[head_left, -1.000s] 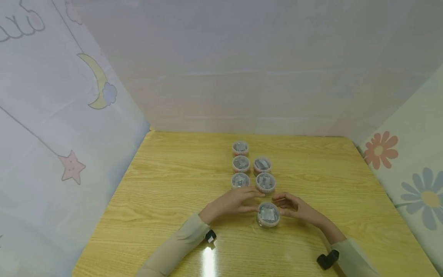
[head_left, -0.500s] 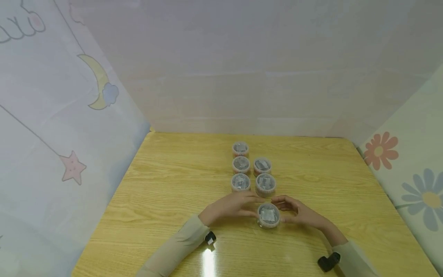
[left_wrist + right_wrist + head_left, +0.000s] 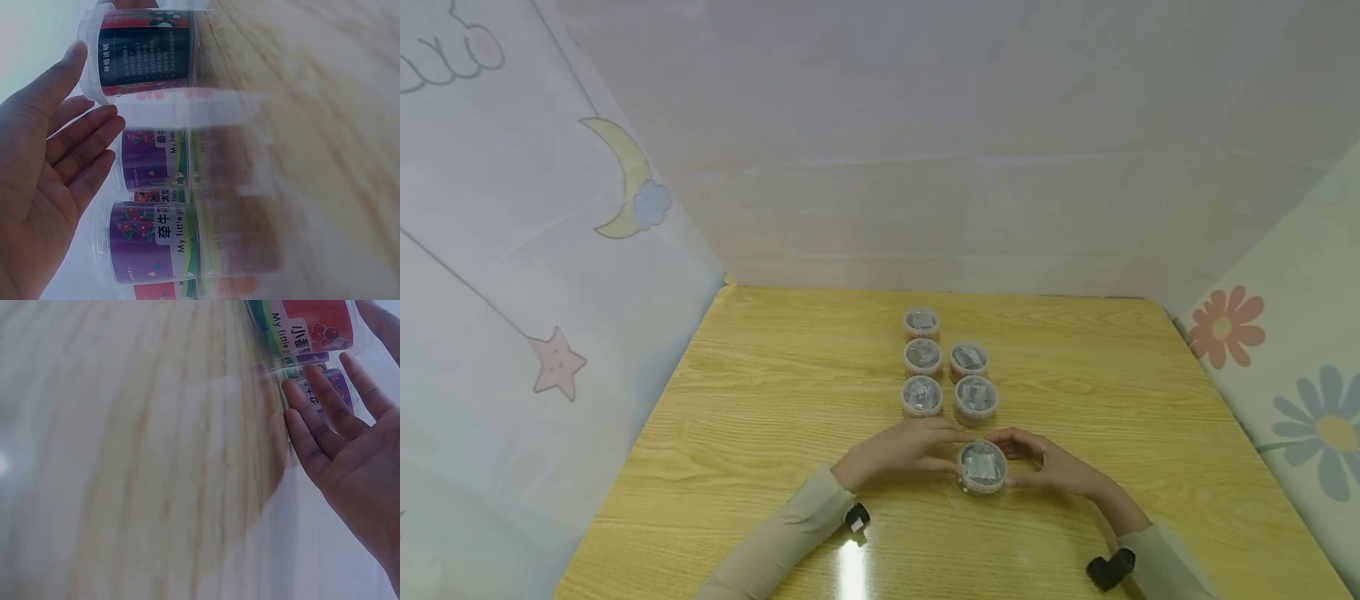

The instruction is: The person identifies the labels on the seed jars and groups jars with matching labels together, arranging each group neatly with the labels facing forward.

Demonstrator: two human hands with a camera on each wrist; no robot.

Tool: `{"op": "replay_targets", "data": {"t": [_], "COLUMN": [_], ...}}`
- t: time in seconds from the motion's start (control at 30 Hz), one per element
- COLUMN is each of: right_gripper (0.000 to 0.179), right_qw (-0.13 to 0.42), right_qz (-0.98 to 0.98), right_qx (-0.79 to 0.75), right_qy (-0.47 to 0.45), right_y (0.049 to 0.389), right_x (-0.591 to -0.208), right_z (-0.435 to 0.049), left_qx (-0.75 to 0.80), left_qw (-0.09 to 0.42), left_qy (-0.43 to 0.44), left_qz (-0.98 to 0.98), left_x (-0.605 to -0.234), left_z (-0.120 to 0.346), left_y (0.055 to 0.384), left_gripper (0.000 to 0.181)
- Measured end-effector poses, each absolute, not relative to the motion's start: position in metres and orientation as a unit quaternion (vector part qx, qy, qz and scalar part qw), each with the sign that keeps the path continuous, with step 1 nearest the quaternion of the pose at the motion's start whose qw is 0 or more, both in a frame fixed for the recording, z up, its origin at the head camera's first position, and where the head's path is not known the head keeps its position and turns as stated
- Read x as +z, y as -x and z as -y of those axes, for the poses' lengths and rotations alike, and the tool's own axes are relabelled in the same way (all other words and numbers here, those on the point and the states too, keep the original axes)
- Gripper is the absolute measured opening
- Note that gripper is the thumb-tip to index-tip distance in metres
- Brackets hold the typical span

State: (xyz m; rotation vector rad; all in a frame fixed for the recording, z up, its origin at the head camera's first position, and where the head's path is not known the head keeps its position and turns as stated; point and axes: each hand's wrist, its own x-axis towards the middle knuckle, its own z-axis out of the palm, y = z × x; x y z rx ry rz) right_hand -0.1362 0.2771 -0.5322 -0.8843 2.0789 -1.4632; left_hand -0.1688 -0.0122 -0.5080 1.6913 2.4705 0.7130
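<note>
A round clear plastic tub (image 3: 982,468) with a printed label and a translucent lid stands near the front of the table, between my two hands. My left hand (image 3: 901,450) is at its left side. In the left wrist view, the thumb of that hand (image 3: 47,156) touches the lid's rim, and the visible fingers extend loosely below the tub (image 3: 147,53). On the tub's right side is my right hand (image 3: 1056,465). The right wrist view shows this hand (image 3: 359,447) with fingers extended beside the red-labelled tub (image 3: 319,325); whether the thumb touches it, I cannot tell.
Behind stand more such tubs in two columns: the left one ends with a tub (image 3: 921,396), the right one with another tub (image 3: 976,398). They stand on a wood-grain table (image 3: 775,400). A pale wall sheet (image 3: 887,208) rises behind the table's far edge.
Both hands have drawn slightly closer around the near tub, the right fingers shifting a little leftward. The tubs have not visibly moved.
</note>
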Motion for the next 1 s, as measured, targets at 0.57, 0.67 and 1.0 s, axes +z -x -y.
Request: {"op": "replay_targets", "data": {"t": [0.57,0.67,1.0], "right_gripper": [0.054,0.053,0.052], "right_qw": [0.206,0.199,0.199], "right_qz": [-0.749,-0.742,-0.73], "right_qx": [-0.535,-0.545,-0.562], "right_qy": [0.332,0.336,0.335], "right_y": [0.134,0.135,0.14], "right_x": [-0.529,-0.526,-0.522], "right_z": [-0.274,-0.273,-0.272], "left_qx": [0.242,0.261,0.313], "left_qw": [0.034,0.037,0.041], "left_qy": [-0.545,-0.544,-0.542], "left_qz": [-0.802,-0.796,-0.779], "left_x": [-0.508,-0.505,-0.5], "left_z": [0.012,0.013,0.015], "left_y": [0.169,0.169,0.172], "left_gripper": [0.049,0.049,0.048]}}
